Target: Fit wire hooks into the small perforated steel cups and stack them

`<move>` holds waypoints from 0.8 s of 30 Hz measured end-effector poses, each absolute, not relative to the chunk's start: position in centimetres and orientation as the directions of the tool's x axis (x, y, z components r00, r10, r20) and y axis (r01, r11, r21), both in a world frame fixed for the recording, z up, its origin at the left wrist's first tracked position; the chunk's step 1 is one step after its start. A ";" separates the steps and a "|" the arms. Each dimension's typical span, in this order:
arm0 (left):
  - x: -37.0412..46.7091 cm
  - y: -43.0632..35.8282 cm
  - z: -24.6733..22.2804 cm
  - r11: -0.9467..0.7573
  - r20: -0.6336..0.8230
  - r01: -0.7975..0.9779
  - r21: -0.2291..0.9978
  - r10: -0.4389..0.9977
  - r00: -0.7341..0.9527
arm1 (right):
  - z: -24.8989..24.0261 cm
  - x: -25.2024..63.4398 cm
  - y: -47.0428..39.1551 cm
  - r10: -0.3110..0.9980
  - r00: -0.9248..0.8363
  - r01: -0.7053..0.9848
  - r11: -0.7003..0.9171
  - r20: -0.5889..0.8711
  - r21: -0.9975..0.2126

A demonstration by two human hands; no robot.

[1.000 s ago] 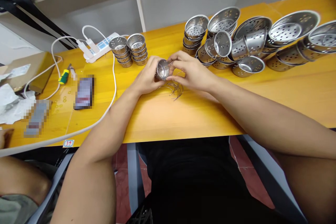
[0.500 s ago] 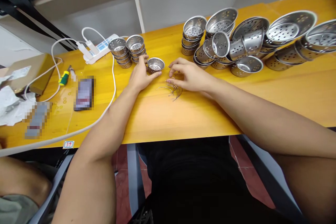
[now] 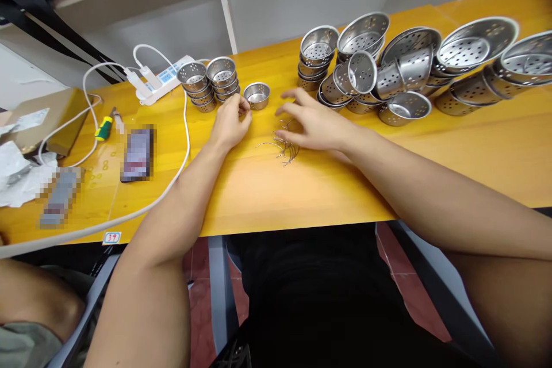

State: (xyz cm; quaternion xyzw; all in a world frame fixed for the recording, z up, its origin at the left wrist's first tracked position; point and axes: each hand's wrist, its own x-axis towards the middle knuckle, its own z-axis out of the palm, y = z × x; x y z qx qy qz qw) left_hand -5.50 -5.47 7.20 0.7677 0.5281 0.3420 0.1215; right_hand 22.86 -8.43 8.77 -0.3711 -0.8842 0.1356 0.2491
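Observation:
A small metal cup (image 3: pixel 257 96) with a perforated bottom stands upright on the table. My left hand (image 3: pixel 232 121) is just left of it and in front of a short stack of perforated cups (image 3: pixel 222 77). Its fingers are curled in towards the thumb; whatever may be between them is hidden. My right hand (image 3: pixel 313 121) is held palm down with its fingers spread and holds nothing I can see. Beneath its fingertips lies a loose pile of thin curved wires (image 3: pixel 288 146), partly covered by the hand.
Another cup stack (image 3: pixel 197 86) is beside a white power strip (image 3: pixel 166 81). Many perforated metal cups and bowls (image 3: pixel 405 63) crowd the right rear. At left are a phone (image 3: pixel 137 154), a green screwdriver (image 3: pixel 104 127), a cardboard box (image 3: pixel 52 118) and a long white cable (image 3: pixel 187 132).
The small cup has shifted towards the back of the table. My left fingers have left its rim and curled in. My right fingers have spread a little more.

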 end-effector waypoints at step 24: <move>-5.1 -6.1 7.0 -0.513 0.404 0.693 0.507 0.852 0.334 | 11.1 21.4 -8.0 0.780 -0.343 0.653 0.598 0.523 -0.464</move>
